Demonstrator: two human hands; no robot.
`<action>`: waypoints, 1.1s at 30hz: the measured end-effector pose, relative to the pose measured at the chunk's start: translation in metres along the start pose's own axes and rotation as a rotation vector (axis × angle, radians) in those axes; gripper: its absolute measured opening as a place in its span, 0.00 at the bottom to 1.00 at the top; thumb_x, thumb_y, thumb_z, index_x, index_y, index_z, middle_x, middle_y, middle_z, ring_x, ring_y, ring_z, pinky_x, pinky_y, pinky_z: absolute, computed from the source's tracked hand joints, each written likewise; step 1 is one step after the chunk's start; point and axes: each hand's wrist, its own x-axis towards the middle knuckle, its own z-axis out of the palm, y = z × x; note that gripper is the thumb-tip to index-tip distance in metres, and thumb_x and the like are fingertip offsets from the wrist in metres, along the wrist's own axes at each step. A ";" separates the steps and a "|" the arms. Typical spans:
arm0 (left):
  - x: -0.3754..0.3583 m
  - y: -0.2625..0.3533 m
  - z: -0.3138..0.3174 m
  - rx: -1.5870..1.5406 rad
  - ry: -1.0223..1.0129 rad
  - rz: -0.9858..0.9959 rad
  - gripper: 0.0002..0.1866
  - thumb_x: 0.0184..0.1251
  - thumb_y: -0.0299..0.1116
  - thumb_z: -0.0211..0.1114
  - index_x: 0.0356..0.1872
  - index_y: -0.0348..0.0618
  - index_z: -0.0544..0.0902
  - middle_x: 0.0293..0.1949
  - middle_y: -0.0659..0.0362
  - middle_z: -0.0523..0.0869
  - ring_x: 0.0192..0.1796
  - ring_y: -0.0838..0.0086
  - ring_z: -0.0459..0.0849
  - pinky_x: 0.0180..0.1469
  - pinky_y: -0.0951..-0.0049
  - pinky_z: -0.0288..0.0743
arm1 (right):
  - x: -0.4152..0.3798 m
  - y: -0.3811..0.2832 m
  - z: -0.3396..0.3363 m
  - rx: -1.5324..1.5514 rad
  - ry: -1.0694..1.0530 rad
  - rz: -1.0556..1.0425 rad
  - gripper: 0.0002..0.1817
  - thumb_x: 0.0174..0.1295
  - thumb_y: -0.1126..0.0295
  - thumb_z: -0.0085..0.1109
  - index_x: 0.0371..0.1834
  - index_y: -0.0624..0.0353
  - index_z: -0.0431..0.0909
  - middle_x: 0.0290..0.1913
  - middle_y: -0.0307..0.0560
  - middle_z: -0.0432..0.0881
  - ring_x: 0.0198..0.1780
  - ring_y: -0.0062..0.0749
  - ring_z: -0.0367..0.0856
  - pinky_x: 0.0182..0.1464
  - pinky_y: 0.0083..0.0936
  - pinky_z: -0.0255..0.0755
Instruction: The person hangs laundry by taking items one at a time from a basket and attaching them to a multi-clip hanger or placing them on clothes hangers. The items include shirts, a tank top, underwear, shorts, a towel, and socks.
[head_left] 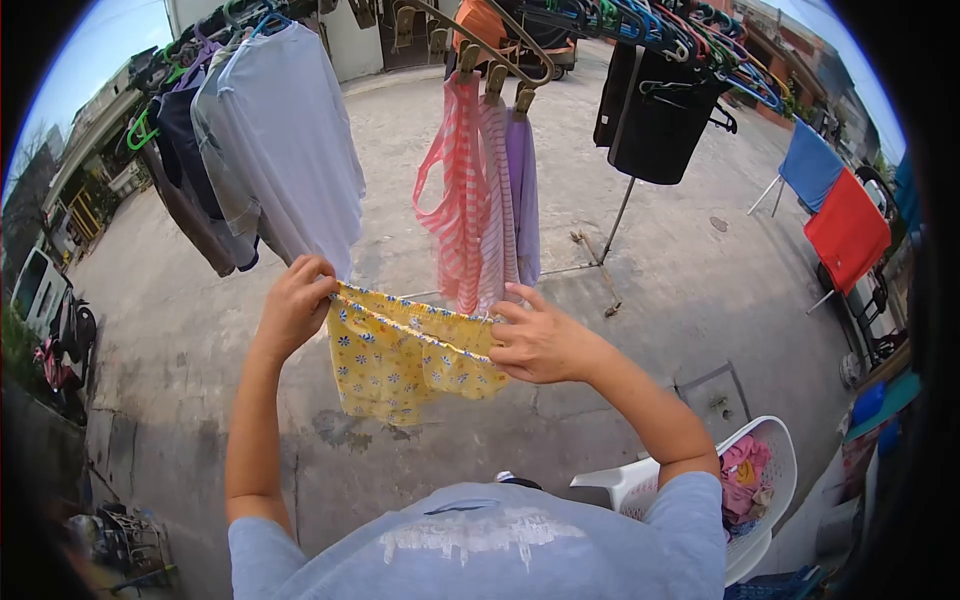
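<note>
Yellow flowered shorts (385,360) hang stretched by the waistband between my two hands. My left hand (298,297) is closed on one end of the waistband, and my right hand (535,338) pinches the other end. Just above and behind the shorts, a pink striped garment (460,190), a paler striped one (495,190) and a purple one (522,200) hang from clips (495,84) on a hanger. White and grey shirts (290,130) on hangers are at the upper left, near my left hand.
A white basket (782,450) with pink clothes stands on a white chair (625,487) at the lower right. Black garments (660,120) and many hangers (690,45) hang upper right. Farther right are blue (818,165) and red (848,228) cloths. A metal stand (620,220) reaches the floor.
</note>
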 end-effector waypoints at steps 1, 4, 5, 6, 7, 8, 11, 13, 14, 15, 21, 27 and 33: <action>0.000 0.001 0.003 0.025 -0.022 -0.012 0.09 0.43 0.30 0.67 0.26 0.40 0.77 0.37 0.59 0.77 0.45 0.65 0.77 0.43 0.67 0.73 | 0.000 0.005 0.004 0.008 -0.019 0.018 0.12 0.52 0.58 0.59 0.21 0.51 0.73 0.30 0.38 0.74 0.45 0.33 0.72 0.52 0.36 0.62; 0.001 0.012 0.021 -0.057 -0.084 -0.303 0.15 0.47 0.40 0.68 0.29 0.40 0.78 0.38 0.58 0.77 0.43 0.64 0.78 0.42 0.67 0.73 | 0.000 0.012 0.013 0.051 -0.044 0.064 0.10 0.52 0.61 0.60 0.20 0.52 0.72 0.30 0.38 0.74 0.39 0.31 0.73 0.46 0.32 0.67; 0.003 0.016 0.031 -0.109 -0.103 -0.441 0.17 0.49 0.43 0.67 0.30 0.40 0.78 0.38 0.58 0.77 0.42 0.63 0.79 0.41 0.67 0.73 | 0.003 0.012 0.011 0.082 -0.030 0.072 0.10 0.52 0.62 0.60 0.21 0.52 0.72 0.30 0.38 0.74 0.37 0.31 0.73 0.43 0.30 0.69; 0.006 0.020 0.042 -0.085 -0.053 -0.514 0.17 0.50 0.43 0.67 0.31 0.40 0.78 0.39 0.58 0.77 0.42 0.62 0.79 0.42 0.66 0.73 | 0.006 0.012 0.010 0.113 -0.014 0.080 0.10 0.52 0.62 0.59 0.21 0.53 0.72 0.30 0.39 0.74 0.35 0.30 0.73 0.41 0.29 0.70; 0.009 0.024 0.054 -0.061 -0.003 -0.586 0.17 0.51 0.43 0.67 0.33 0.40 0.79 0.40 0.58 0.77 0.41 0.62 0.79 0.42 0.66 0.73 | 0.009 0.010 0.014 0.103 0.009 0.125 0.10 0.53 0.63 0.59 0.21 0.53 0.72 0.30 0.39 0.74 0.36 0.31 0.73 0.39 0.28 0.71; 0.013 0.031 0.062 -0.037 0.045 -0.656 0.17 0.52 0.43 0.67 0.34 0.40 0.79 0.41 0.58 0.76 0.40 0.61 0.79 0.43 0.65 0.74 | 0.010 0.006 0.020 0.095 0.031 0.171 0.10 0.53 0.63 0.59 0.22 0.54 0.72 0.29 0.40 0.74 0.36 0.31 0.74 0.37 0.28 0.71; 0.018 0.048 0.087 -0.125 0.190 -0.530 0.18 0.47 0.21 0.60 0.44 0.36 0.73 0.50 0.51 0.70 0.50 0.57 0.75 0.49 0.64 0.72 | 0.009 -0.003 0.041 0.129 0.077 0.415 0.07 0.53 0.67 0.58 0.25 0.56 0.73 0.29 0.43 0.74 0.37 0.34 0.74 0.35 0.30 0.72; 0.018 0.059 0.097 -0.126 0.265 -0.389 0.29 0.39 0.11 0.52 0.50 0.37 0.70 0.52 0.52 0.68 0.51 0.58 0.73 0.46 0.60 0.73 | 0.002 -0.002 0.055 0.158 0.127 0.604 0.04 0.53 0.70 0.56 0.28 0.57 0.73 0.32 0.45 0.73 0.39 0.36 0.74 0.36 0.32 0.73; 0.019 0.067 0.095 -0.154 0.217 -0.386 0.29 0.40 0.11 0.52 0.51 0.38 0.70 0.52 0.52 0.68 0.50 0.59 0.74 0.46 0.61 0.73 | -0.003 0.000 0.062 0.168 0.166 0.696 0.03 0.52 0.72 0.55 0.30 0.56 0.73 0.34 0.46 0.73 0.40 0.37 0.74 0.37 0.33 0.73; 0.019 0.075 0.090 -0.183 0.166 -0.383 0.29 0.40 0.11 0.53 0.51 0.38 0.70 0.53 0.52 0.68 0.50 0.59 0.74 0.45 0.62 0.73 | -0.009 0.001 0.067 0.179 0.205 0.788 0.05 0.51 0.74 0.54 0.32 0.56 0.73 0.37 0.46 0.73 0.41 0.38 0.74 0.38 0.34 0.73; -0.001 0.086 0.086 -0.163 -0.050 -0.338 0.28 0.41 0.12 0.53 0.50 0.42 0.74 0.54 0.53 0.68 0.47 0.62 0.76 0.44 0.64 0.74 | -0.032 -0.009 0.077 0.088 0.182 0.928 0.14 0.48 0.78 0.53 0.39 0.50 0.77 0.47 0.45 0.69 0.41 0.40 0.73 0.42 0.33 0.72; -0.029 0.062 0.089 -0.146 -0.264 -0.231 0.20 0.45 0.16 0.55 0.42 0.44 0.79 0.50 0.57 0.74 0.48 0.63 0.77 0.43 0.64 0.74 | -0.064 0.008 0.076 0.161 0.169 0.663 0.05 0.50 0.70 0.58 0.29 0.55 0.81 0.35 0.42 0.76 0.40 0.37 0.73 0.41 0.29 0.70; -0.045 0.041 0.086 -0.409 -0.475 -0.224 0.05 0.53 0.25 0.58 0.32 0.41 0.80 0.41 0.57 0.80 0.43 0.61 0.79 0.44 0.65 0.74 | -0.090 0.014 0.073 0.481 0.066 0.656 0.11 0.54 0.60 0.61 0.27 0.57 0.81 0.29 0.40 0.77 0.36 0.37 0.72 0.41 0.30 0.69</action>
